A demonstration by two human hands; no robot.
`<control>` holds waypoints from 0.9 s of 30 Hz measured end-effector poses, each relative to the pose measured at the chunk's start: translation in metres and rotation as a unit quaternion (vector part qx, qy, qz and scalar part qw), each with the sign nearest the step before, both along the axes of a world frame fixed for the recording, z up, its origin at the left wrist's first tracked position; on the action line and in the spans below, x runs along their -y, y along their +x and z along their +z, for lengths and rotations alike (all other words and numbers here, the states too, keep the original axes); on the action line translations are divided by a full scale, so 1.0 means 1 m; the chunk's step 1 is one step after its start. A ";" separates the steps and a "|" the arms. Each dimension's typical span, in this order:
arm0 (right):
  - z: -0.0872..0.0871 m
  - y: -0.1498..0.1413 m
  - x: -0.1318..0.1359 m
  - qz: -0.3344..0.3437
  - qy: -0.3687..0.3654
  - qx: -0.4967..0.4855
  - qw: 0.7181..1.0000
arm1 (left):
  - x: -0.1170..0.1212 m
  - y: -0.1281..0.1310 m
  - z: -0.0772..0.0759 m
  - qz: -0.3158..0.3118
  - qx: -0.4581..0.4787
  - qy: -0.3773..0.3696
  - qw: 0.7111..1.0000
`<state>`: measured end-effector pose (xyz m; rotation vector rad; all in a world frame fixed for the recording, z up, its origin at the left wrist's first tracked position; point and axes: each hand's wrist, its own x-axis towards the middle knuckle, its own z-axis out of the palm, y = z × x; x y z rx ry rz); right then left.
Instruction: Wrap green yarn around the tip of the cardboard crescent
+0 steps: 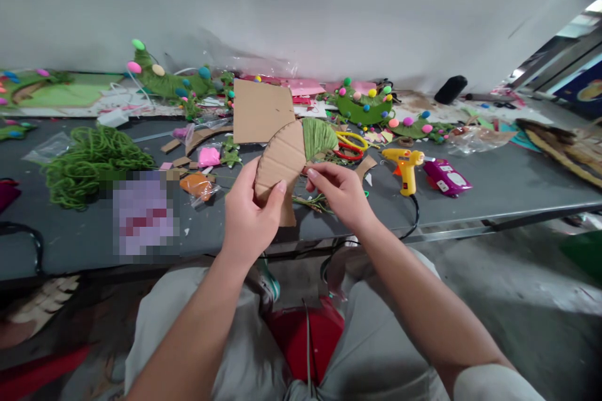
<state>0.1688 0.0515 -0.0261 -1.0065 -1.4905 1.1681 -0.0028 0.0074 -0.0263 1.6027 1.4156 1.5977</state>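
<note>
A curved piece of cardboard [281, 160] is held up over the table's front edge by my left hand [254, 210], thumb on its face and fingers behind. Its right end is wrapped in green yarn [318, 140]; the left part is bare. At the lower edge of the wrapping, my right hand [341, 193] pinches with thumb and forefinger, apparently on the yarn, though the strand between the fingertips is hardly visible. Loose green strands lie below this hand. Scissors [352, 145] with yellow and red handles lie just behind the wrapped end.
A heap of green yarn [96, 163] lies at left, beside a blurred purple patch. A yellow glue gun [405, 168] and a purple package [446, 178] are at right. Behind stand a cardboard sheet [261, 109] and green crescents with pompoms [364, 106]. A red stool [305, 338] shows below.
</note>
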 end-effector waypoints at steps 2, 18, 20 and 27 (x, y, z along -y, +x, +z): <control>0.001 0.000 0.000 -0.004 0.007 0.007 1.000 | -0.001 0.000 -0.001 0.005 -0.019 0.008 1.000; 0.002 0.014 -0.002 0.112 -0.152 -0.157 0.969 | 0.003 -0.021 0.011 -0.025 -0.219 0.168 0.961; 0.003 0.012 0.000 0.121 -0.139 -0.168 0.968 | -0.003 -0.025 0.010 0.033 -0.159 0.158 0.974; -0.006 0.005 -0.001 0.094 -0.081 -0.115 0.986 | -0.012 -0.026 0.009 -0.143 0.318 -0.097 0.932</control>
